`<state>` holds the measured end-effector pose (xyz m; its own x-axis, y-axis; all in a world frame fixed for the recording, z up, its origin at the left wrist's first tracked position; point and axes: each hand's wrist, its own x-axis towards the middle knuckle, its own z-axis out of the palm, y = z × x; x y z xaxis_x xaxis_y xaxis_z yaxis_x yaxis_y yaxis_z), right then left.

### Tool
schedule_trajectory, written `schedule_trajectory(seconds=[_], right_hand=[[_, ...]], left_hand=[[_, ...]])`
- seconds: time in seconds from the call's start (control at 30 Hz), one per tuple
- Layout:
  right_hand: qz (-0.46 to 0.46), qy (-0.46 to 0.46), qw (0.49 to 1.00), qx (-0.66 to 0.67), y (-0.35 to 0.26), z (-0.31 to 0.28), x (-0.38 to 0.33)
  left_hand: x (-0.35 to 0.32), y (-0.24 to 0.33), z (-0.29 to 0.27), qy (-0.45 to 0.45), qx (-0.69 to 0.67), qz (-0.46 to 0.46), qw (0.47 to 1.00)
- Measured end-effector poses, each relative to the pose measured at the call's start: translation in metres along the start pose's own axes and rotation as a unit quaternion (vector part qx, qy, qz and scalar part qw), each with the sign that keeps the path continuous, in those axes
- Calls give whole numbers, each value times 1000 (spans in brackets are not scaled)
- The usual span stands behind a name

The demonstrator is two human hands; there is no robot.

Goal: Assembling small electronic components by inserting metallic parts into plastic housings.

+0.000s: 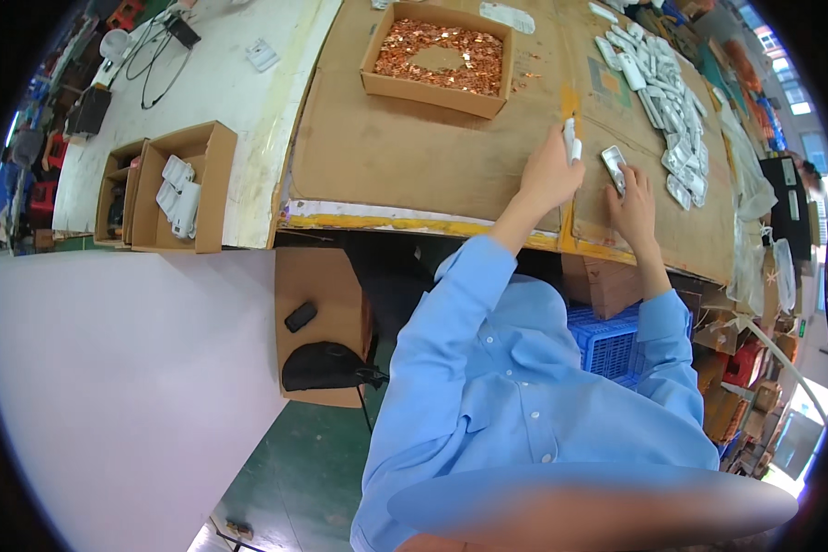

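Two pieces at the hands, both toward 2 o'clock, over the bench [368,152]. Item one: slim white piece [571,143], smooth, seen nearly edge-on, raised; held between thumb and fingers of the left hand [545,173]. Item two: oblong piece [613,166], rounded corners, pale rim, shiny grey face; at 4 o'clock from item one, near it. Right hand [632,210] at its near end, fingers bent narrowly over it; firm grip or mere touch, cannot tell. Heap of white and grey pieces [682,152], overlapping, at 1 o'clock from item two.

Bench surface: brown cardboard, yellow tape [391,223] along the near edge. Open carton [432,103] at 12 o'clock, copper-coloured bits [405,46] inside, some loose at its 3 o'clock.

Room: white side bench [248,101] toward 10 o'clock, bearing a small carton [213,193] of pale casings [186,210]; green floor [294,460] at 7 o'clock; blue plastic crate [607,354] toward 4 o'clock.
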<state>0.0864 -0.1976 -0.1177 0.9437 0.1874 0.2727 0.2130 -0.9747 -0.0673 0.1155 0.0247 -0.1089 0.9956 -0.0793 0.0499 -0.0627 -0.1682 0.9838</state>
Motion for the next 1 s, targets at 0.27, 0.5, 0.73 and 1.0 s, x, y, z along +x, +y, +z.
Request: schedule_trajectory(seconds=[0.27, 0.5, 0.73, 1.0], right_hand=[[-13, 42, 997, 71, -18, -23, -13], [-6, 84, 985, 154, -25, -26, -4], [5, 66, 977, 203, -36, -28, -3], [-41, 64, 961, 266, -59, -30, 50]], left_hand=[[23, 28, 29, 6, 190, 92, 977], [31, 29, 35, 89, 104, 108, 985], [40, 25, -1, 101, 94, 25, 990], [-49, 6, -42, 120, -214, -22, 969]])
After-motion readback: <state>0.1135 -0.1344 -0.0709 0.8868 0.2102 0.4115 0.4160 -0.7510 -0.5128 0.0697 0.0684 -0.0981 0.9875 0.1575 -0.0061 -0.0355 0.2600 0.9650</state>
